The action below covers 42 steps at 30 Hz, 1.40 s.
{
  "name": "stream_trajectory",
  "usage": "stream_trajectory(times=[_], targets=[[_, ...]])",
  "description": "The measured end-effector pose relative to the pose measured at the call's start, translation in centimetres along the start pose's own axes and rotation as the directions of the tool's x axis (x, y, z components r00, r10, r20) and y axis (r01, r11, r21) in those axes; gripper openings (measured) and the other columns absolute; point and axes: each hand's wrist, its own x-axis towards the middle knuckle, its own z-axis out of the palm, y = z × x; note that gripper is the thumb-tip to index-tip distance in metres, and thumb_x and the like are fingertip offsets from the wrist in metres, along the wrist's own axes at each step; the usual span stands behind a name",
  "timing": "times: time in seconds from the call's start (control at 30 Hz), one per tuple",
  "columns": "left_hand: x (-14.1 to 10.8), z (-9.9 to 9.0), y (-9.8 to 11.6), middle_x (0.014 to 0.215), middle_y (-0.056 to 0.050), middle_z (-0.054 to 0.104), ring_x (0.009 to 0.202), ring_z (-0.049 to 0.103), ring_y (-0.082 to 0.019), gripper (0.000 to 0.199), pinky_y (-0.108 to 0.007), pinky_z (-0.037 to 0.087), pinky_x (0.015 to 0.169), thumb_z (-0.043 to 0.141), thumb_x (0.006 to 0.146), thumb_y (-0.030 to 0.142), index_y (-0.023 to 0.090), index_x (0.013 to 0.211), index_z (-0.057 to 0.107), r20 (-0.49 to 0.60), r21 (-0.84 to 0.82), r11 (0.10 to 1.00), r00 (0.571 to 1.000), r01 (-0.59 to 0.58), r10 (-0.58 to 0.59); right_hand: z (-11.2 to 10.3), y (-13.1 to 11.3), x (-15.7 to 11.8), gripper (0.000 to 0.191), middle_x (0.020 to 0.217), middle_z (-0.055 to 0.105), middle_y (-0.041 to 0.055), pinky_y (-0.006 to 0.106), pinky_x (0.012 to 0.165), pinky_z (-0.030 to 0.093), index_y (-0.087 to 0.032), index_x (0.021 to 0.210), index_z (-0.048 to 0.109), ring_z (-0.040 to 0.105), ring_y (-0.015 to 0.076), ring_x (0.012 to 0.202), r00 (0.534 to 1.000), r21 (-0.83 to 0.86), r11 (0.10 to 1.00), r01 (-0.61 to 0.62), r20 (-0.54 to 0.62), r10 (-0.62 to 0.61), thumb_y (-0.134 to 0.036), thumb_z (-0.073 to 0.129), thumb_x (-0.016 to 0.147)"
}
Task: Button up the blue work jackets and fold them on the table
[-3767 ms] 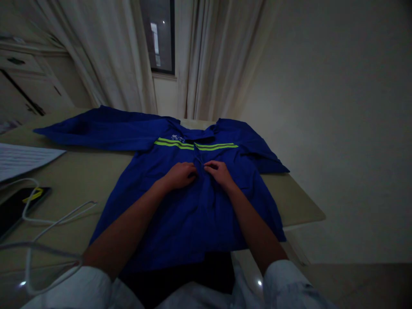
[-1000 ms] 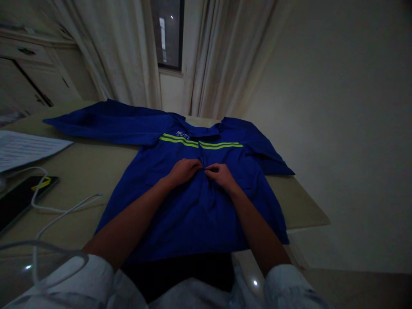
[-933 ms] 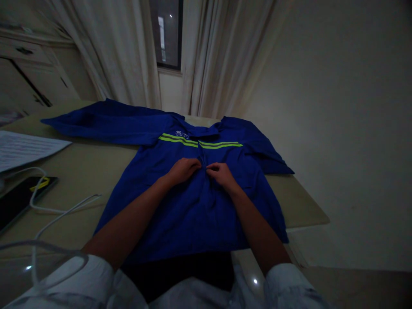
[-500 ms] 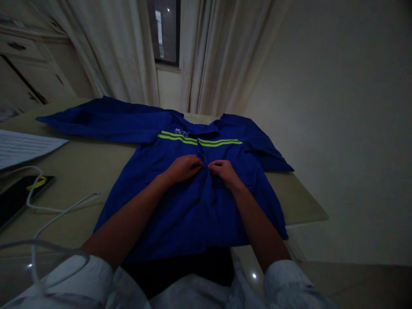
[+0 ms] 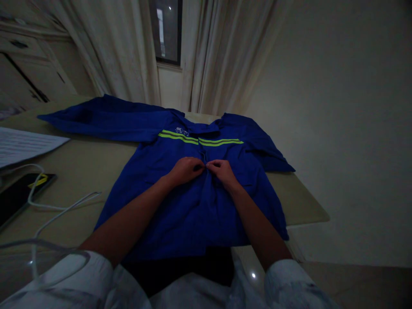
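Note:
A blue work jacket (image 5: pixel 174 206) with yellow-green chest stripes and a small white logo lies front up, its collar at the far side. Its sleeves spread left and right. At the middle of the front opening, below the stripes, my left hand (image 5: pixel 187 169) pinches the edge of the jacket. My right hand (image 5: pixel 222 172) pinches the cloth just beside it, fingertips almost touching the left ones. Whatever small fastener may sit between the fingers is hidden.
The jacket rests on a beige table (image 5: pixel 309 201) whose right corner juts toward a bare wall. On the left are a printed sheet (image 5: pixel 28 146), a dark phone (image 5: pixel 22 197) and a looped white cable (image 5: pixel 61 209). Curtains (image 5: pixel 128 51) hang behind.
My two hands have come slightly closer together at the front opening, fingertips now nearly meeting. The jacket lies in the same place.

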Motion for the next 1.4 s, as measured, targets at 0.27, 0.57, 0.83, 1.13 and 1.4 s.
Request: stream_trajectory(times=[0.27, 0.57, 0.83, 1.13, 1.4], targets=[[-0.3, 0.5, 1.0, 0.093, -0.003, 0.080, 0.084, 0.073, -0.020, 0.016, -0.029, 0.052, 0.074, 0.065, 0.091, 0.031, 0.024, 0.098, 0.078, -0.079, -0.034, 0.988, 0.986, 0.148, -0.150, 0.1, 0.6, 0.3, 0.026, 0.073, 0.073, 0.0033, 0.028, 0.065, 0.048, -0.017, 0.077, 0.077, 0.064, 0.0180, 0.069, 0.998, -0.057, 0.997, 0.053, 0.049, -0.051, -0.042, 0.072, 0.072], [-0.5, 0.6, 2.2, 0.101, -0.006, 0.078, 0.097, 0.072, -0.024, 0.016, -0.032, 0.054, 0.080, 0.061, 0.096, 0.030, 0.023, 0.101, 0.075, -0.082, 0.122, 0.975, 0.981, 0.184, -0.175, -0.2, -0.3, -0.1, 0.027, 0.066, 0.069, 0.0005, 0.025, 0.060, 0.045, -0.018, 0.077, 0.077, 0.059, 0.0149, 0.062, 0.995, -0.041, 0.998, 0.055, 0.081, -0.051, -0.044, 0.070, 0.074], [-0.1, 0.6, 1.9, 0.094, -0.004, 0.080, 0.086, 0.073, -0.022, 0.011, -0.031, 0.054, 0.075, 0.067, 0.091, 0.028, 0.023, 0.096, 0.075, -0.152, -0.052, 0.966, 0.954, 0.252, -0.258, -0.3, -0.6, -0.1, 0.036, 0.069, 0.072, 0.0019, 0.026, 0.060, 0.047, -0.017, 0.087, 0.081, 0.061, 0.0138, 0.061, 0.993, 0.133, 0.986, -0.105, 0.060, 0.098, -0.042, 0.083, 0.062], [0.2, 1.3, 0.1, 0.092, -0.005, 0.082, 0.086, 0.076, -0.020, 0.013, -0.029, 0.056, 0.076, 0.069, 0.089, 0.025, 0.020, 0.096, 0.078, -0.111, -0.302, 0.915, 0.944, 0.266, -0.311, 0.1, -0.7, -0.1, 0.039, 0.069, 0.071, 0.0017, 0.025, 0.053, 0.046, -0.017, 0.082, 0.076, 0.059, 0.0132, 0.056, 0.991, 0.088, 0.991, -0.097, 0.097, 0.088, -0.044, 0.089, 0.058], [0.6, 1.9, -1.3, 0.095, -0.006, 0.081, 0.087, 0.076, -0.021, 0.019, -0.031, 0.057, 0.078, 0.067, 0.088, 0.032, 0.018, 0.096, 0.078, -0.054, -0.435, 0.859, 0.945, 0.270, -0.324, 0.5, -0.1, -0.2, 0.018, 0.075, 0.075, 0.0029, 0.027, 0.063, 0.051, -0.017, 0.082, 0.074, 0.068, 0.0175, 0.068, 0.997, -0.138, 0.988, 0.067, 0.053, -0.060, -0.033, 0.079, 0.072]])
